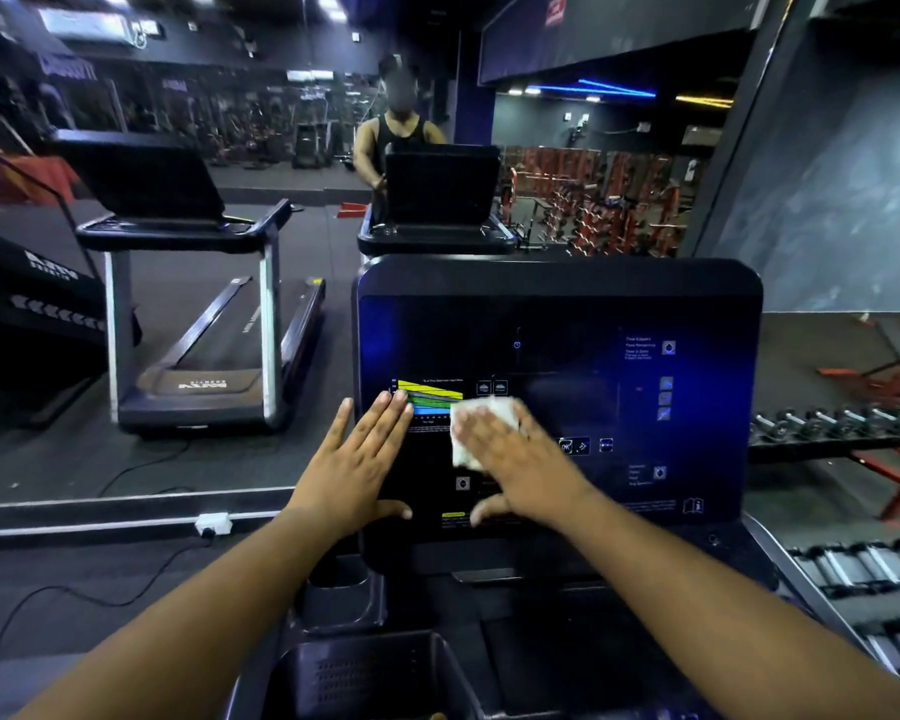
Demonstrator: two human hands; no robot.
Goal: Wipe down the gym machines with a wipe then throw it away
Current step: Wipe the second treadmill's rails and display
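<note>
A black treadmill console (645,314) with a dark blue screen fills the middle of the head view. My right hand (515,459) lies flat on the lower middle of the screen and presses a white wipe (484,415) against it with straight fingers. The wipe shows above and left of the fingers. My left hand (357,459) rests flat on the console's left edge, fingers straight, thumb along the lower screen. It holds nothing.
A wall mirror ahead reflects a treadmill (198,304) and a person behind a console. A wall socket (213,523) with a black cable sits at the mirror's base. Dumbbell racks (842,423) stand to the right. Cup holders (344,595) lie below the console.
</note>
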